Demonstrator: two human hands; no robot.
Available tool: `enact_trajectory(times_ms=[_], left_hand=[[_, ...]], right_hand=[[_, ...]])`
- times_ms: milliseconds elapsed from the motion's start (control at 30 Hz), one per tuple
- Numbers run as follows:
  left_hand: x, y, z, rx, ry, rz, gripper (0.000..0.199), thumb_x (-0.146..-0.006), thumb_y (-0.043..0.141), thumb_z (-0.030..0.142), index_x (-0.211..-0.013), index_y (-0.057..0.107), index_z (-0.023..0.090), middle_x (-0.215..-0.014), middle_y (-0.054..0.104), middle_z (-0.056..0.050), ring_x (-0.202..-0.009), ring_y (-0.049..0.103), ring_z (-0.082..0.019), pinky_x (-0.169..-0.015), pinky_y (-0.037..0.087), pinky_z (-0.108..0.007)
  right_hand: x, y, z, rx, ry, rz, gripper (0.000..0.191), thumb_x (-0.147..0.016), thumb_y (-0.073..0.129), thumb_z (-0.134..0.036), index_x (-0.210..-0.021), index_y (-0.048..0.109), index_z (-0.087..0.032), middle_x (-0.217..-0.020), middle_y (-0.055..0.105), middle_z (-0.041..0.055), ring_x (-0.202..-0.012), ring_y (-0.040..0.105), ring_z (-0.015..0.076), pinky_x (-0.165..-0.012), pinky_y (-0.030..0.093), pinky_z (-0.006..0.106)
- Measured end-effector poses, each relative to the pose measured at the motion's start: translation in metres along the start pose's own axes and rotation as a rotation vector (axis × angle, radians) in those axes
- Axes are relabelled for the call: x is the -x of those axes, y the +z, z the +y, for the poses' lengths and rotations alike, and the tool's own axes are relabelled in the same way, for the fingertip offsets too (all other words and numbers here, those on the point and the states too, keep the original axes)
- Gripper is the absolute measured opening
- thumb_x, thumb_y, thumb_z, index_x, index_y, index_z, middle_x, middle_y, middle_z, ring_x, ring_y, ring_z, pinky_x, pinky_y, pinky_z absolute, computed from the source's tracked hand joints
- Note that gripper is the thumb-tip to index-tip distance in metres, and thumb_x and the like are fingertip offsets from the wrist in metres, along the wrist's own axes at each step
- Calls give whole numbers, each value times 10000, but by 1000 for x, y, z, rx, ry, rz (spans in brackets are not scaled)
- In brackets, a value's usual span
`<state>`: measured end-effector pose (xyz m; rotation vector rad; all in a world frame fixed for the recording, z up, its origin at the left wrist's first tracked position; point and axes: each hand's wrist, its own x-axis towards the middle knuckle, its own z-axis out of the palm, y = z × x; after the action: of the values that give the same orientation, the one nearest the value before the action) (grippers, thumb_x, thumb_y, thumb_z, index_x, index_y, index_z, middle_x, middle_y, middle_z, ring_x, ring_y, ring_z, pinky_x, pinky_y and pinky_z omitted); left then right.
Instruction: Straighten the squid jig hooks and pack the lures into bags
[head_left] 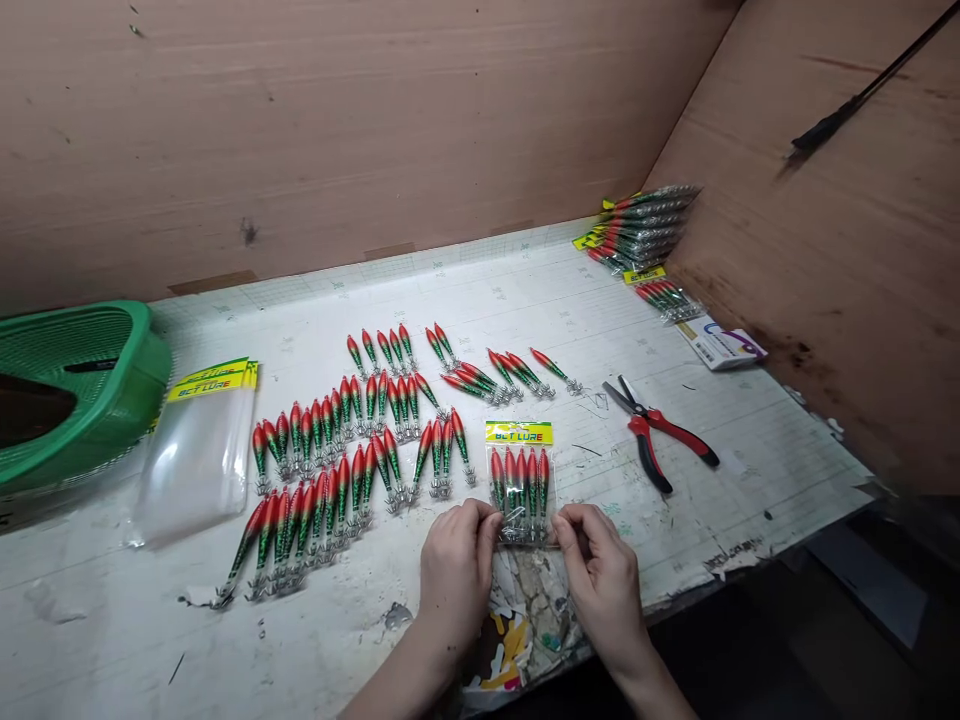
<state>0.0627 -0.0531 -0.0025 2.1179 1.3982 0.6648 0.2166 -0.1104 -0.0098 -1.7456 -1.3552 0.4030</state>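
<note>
A clear plastic packet of squid jigs [519, 484] with a yellow header lies near the table's front edge. Inside it several red and green jigs stand side by side, hooks toward me. My left hand [459, 555] pinches the packet's lower left corner between thumb and fingers. At the lower right corner, my right hand [596, 560] has its thumb and fingers closed on the packet's edge. Loose squid jigs [322, 505] of the same colours lie in rows left of and beyond the packet.
Red and black pliers [651, 430] lie partly spread to the right. A stack of flat clear bags [196, 450] sits at left beside a green basket [82, 390]. Filled packets [645, 235] are piled in the back right corner, near a white card packet [720, 342]. Walls enclose the table [525, 290].
</note>
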Motion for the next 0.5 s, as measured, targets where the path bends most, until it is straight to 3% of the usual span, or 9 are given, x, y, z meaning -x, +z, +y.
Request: enact_trajectory(times_ms=[333,500], left_hand=[[-15,1,10,-151,-116,-5,221,-843,494,172,-632,462,230,-553,548,19,-512,536,-161,-490,344,-249],[-16,-5,10,-195,-93,18,197,-826,498,161,-641,483,226,-648,619,-42,-594,599,-211,-525,378,-273]], right_hand=[[-10,12,-3,92,123,28,232,-860,506,-230,-655,400,-250,-563,458,-33,-519,448,157,-476,332,264],[-13,17,2,97,136,97,146,-861,483,-225,-726,435,-249,-686,505,12,-656,498,211,-594,401,328]])
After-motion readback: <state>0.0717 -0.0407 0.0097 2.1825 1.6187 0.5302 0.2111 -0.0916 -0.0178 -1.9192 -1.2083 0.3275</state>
